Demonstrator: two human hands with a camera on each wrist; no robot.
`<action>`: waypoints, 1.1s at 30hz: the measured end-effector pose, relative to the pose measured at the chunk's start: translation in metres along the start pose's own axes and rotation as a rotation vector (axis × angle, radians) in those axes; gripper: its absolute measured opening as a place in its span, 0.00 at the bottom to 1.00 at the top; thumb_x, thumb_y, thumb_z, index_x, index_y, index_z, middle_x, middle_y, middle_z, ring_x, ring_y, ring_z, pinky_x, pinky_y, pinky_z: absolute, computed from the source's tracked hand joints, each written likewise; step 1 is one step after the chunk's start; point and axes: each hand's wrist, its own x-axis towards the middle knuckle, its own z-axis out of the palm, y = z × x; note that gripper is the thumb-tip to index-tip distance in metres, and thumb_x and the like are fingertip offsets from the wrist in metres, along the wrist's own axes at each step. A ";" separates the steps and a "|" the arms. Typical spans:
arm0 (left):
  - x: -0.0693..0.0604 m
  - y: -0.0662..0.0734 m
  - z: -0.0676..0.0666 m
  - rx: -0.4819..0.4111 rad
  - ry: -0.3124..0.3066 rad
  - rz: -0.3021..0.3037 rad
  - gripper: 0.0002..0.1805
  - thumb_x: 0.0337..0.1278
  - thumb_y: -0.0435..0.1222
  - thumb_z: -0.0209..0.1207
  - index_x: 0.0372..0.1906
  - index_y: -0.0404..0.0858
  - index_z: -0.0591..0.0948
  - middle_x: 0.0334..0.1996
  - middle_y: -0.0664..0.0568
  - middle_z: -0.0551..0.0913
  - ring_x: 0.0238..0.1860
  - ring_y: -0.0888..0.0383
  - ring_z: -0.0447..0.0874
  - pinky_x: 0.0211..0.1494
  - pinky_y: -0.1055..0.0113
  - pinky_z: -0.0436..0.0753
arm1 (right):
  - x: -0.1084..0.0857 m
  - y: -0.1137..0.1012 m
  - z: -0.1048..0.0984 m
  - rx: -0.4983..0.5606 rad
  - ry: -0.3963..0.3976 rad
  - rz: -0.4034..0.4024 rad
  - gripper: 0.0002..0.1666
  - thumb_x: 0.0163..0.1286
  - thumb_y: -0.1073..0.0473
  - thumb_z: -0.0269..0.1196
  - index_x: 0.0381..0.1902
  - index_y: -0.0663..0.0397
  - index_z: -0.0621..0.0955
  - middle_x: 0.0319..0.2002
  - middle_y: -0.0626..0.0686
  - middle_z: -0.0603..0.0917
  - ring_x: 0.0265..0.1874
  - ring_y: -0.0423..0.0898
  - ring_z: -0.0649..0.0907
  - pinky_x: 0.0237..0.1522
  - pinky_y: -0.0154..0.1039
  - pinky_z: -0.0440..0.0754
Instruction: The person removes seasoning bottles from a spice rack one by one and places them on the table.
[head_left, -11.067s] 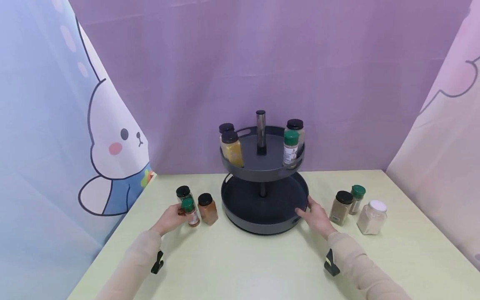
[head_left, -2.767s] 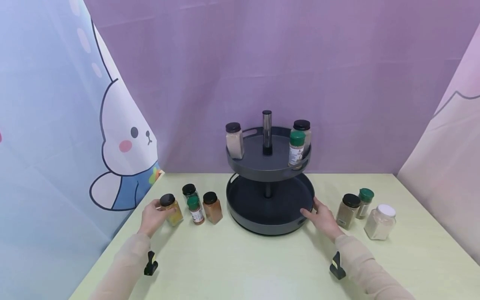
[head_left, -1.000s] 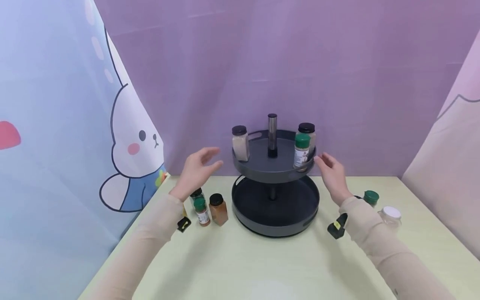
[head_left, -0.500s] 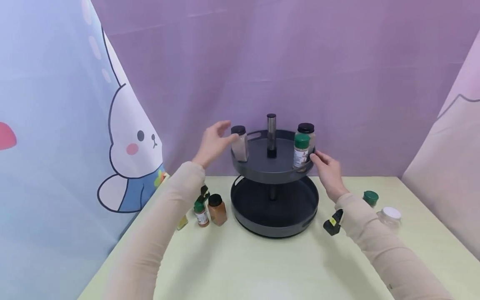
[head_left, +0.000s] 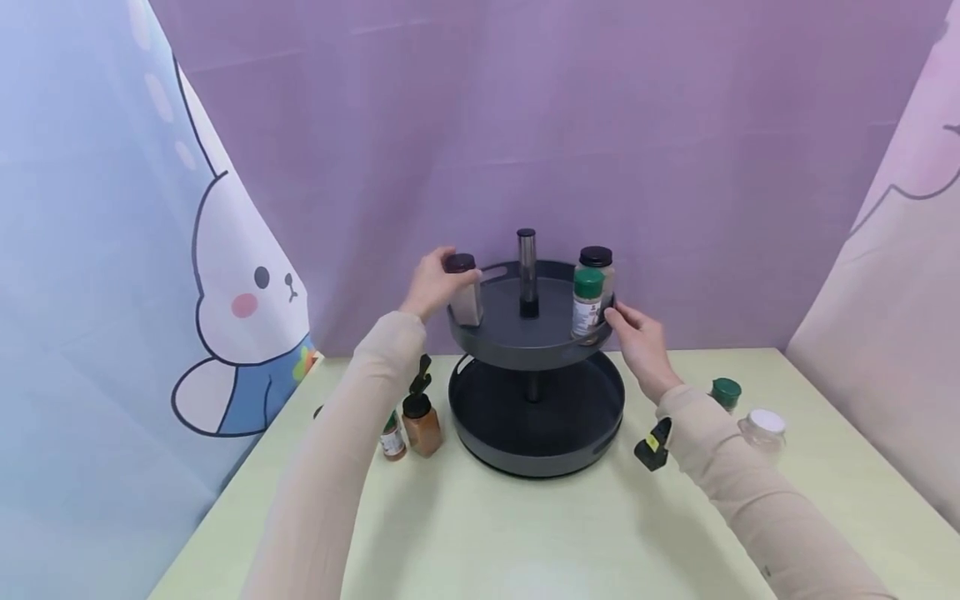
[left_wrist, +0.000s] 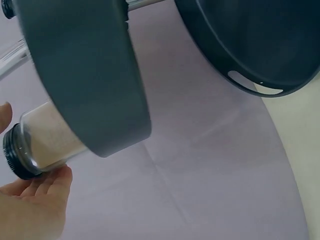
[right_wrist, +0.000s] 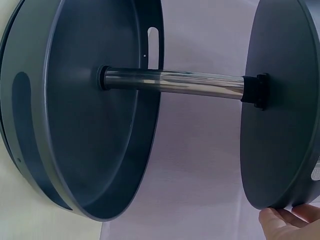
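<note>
A black two-tier round rack stands mid-table, with its upper tray (head_left: 528, 357) above its lower tray (head_left: 536, 460). On the upper tray's left side is a square clear jar (head_left: 468, 305) of pale powder with a black lid. My left hand (head_left: 432, 287) grips it around the lid, thumb in front; the left wrist view shows the jar's (left_wrist: 49, 134) base behind the tray wall. At the tray's right, my right hand (head_left: 640, 343) pinches the rim. Beside that hand stand a green-capped spice bottle (head_left: 587, 317) and, behind it, a black-lidded jar (head_left: 604, 275).
Left of the rack are an orange-brown spice jar (head_left: 422, 431) and a small green-capped bottle (head_left: 392, 443), partly behind my left sleeve. On the right, a white-lidded jar (head_left: 763, 430) and a green-capped bottle (head_left: 725, 392) are partly hidden by my right sleeve. A purple curtain (head_left: 540, 133) hangs behind.
The yellow spice jar came down from the upper tray to the table's left. My left hand then let it go and rose to the pale jar. My right hand moved from the lower tray to the upper rim.
</note>
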 end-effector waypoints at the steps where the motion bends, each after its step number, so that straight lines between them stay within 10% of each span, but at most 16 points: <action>1: 0.000 -0.001 0.000 -0.006 0.000 -0.008 0.41 0.50 0.47 0.62 0.68 0.38 0.60 0.65 0.44 0.65 0.63 0.50 0.67 0.65 0.59 0.67 | 0.000 0.000 0.000 -0.002 -0.005 0.000 0.35 0.69 0.43 0.48 0.68 0.55 0.60 0.68 0.57 0.60 0.68 0.53 0.59 0.69 0.48 0.57; 33: 0.004 -0.008 -0.001 -0.056 -0.021 -0.028 0.36 0.49 0.46 0.64 0.62 0.36 0.67 0.60 0.44 0.71 0.58 0.50 0.72 0.62 0.57 0.72 | -0.001 -0.003 0.000 -0.047 -0.021 0.002 0.34 0.70 0.43 0.46 0.68 0.55 0.60 0.68 0.56 0.60 0.68 0.52 0.60 0.68 0.48 0.58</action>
